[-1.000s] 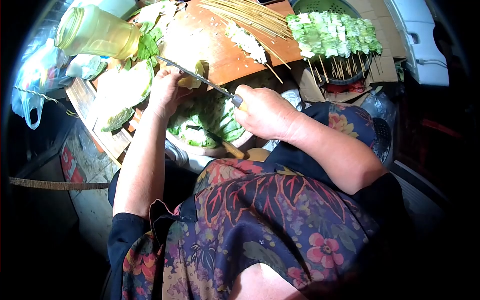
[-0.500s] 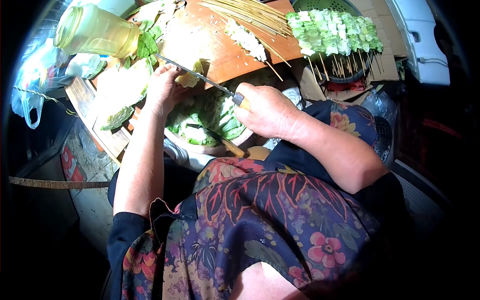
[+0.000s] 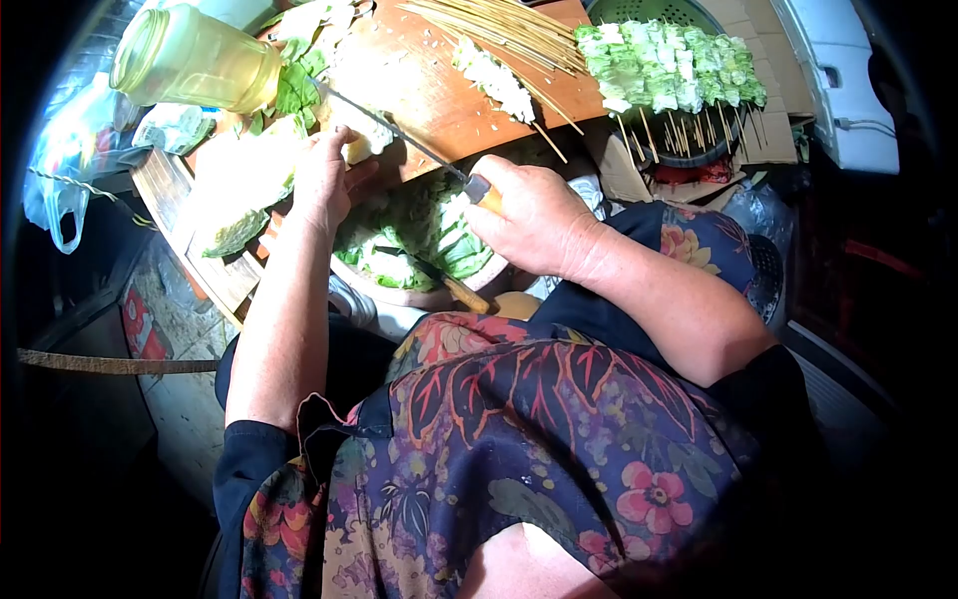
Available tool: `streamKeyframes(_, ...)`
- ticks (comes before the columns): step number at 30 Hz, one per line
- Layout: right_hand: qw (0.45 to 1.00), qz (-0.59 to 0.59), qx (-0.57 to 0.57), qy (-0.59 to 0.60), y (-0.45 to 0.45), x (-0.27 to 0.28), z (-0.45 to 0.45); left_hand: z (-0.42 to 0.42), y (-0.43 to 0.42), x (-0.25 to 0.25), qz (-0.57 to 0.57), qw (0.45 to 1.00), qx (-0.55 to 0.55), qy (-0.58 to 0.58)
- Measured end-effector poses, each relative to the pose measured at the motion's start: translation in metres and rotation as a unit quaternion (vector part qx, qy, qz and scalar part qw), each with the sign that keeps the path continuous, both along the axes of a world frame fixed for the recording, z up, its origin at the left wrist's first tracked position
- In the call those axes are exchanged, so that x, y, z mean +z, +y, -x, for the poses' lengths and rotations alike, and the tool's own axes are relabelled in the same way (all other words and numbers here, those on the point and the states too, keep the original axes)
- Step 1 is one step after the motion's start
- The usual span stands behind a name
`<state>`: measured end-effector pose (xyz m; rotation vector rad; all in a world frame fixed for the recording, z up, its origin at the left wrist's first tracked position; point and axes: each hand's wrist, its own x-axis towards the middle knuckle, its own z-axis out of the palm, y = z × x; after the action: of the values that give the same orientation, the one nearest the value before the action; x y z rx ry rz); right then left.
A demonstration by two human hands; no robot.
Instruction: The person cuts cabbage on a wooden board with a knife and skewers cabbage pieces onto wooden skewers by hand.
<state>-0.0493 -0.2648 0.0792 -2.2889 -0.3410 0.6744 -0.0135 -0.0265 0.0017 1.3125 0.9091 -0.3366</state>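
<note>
My right hand (image 3: 529, 220) is closed round the orange handle of a knife (image 3: 404, 138), its long thin blade slanting up to the left. My left hand (image 3: 327, 185) grips a pale piece of cabbage (image 3: 369, 138), just below and left of the blade. Left of that hand lies a large cut piece of cabbage (image 3: 239, 180). Beneath my hands is a bowl (image 3: 399, 296) of chopped cabbage (image 3: 459, 240), with a second, wooden-handled knife (image 3: 464, 296) resting across it.
The orange board (image 3: 479, 128) carries a bundle of bamboo skewers (image 3: 499, 30) and one cabbage skewer (image 3: 496, 82). Several loaded cabbage skewers (image 3: 669, 65) lie over a green colander (image 3: 689, 12) at right. A glass jar (image 3: 195, 60) and plastic bag (image 3: 75, 160) are at left.
The knife tip has risen and moved slightly right. The cabbage piece in my left hand now shows more of a pale face, and my left fingers sit apart from the blade.
</note>
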Motion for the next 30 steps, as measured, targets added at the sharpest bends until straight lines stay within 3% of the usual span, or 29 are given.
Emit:
streamKeyframes(4, 1.000, -0.001, -0.013, 0.002, -0.003, -0.004, -0.004, 0.002, -0.004, -0.002, -0.008, 0.999, 0.001, -0.050)
streamKeyframes(6, 1.000, -0.002, -0.016, 0.010, -0.003, -0.006, -0.004, 0.002, -0.001, -0.002, -0.113, 0.988, -0.102, -0.022)
streamKeyframes(7, 1.000, -0.002, -0.016, 0.009, -0.003, -0.007, -0.004, 0.003, -0.002, -0.001, -0.114, 0.988, -0.103, -0.022)
streamKeyframes(9, 0.999, 0.012, -0.018, 0.026, -0.002, -0.009, -0.002, 0.007, -0.005, 0.002, -0.228, 0.958, -0.169, 0.034)
streamKeyframes(13, 0.999, 0.011, -0.018, 0.044, 0.001, -0.012, 0.002, 0.012, -0.004, 0.002, -0.259, 0.915, -0.301, 0.072)
streamKeyframes(17, 0.999, 0.024, -0.017, 0.032, 0.003, -0.017, 0.006, 0.011, 0.000, -0.011, -0.296, 0.899, -0.316, 0.060)
streamKeyframes(19, 1.000, 0.027, -0.010, 0.010, 0.004, -0.018, 0.007, 0.013, -0.004, -0.016, -0.430, 0.862, -0.265, -0.052)
streamKeyframes(23, 0.998, 0.051, -0.010, 0.045, 0.006, -0.017, 0.010, 0.011, -0.012, -0.007, -0.403, 0.868, -0.267, -0.114)
streamKeyframes(30, 0.997, 0.044, 0.001, 0.066, 0.009, -0.013, 0.012, 0.002, -0.016, -0.016, -0.340, 0.897, -0.282, -0.029)
